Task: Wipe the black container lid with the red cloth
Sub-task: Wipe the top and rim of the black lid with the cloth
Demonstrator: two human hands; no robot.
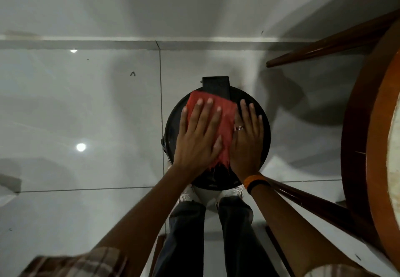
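Observation:
A round black container lid (265, 129) lies below me in the middle of the view, with a black rectangular handle block (216, 85) at its far edge. A red cloth (226, 123) is spread over the lid's middle. My left hand (199, 138) lies flat on the cloth with its fingers spread, pressing it down. My right hand (247, 138), wearing a ring, rests flat beside it with its inner edge over the cloth's right side and its fingers on the bare lid. An orange and black band sits on my right wrist.
A round wooden table (368, 125) with dark legs (324, 45) stands close on the right. Glossy white floor tiles (86, 114) spread to the left and ahead up to a wall skirting (108, 44). My legs and white shoes (186, 194) are just below the lid.

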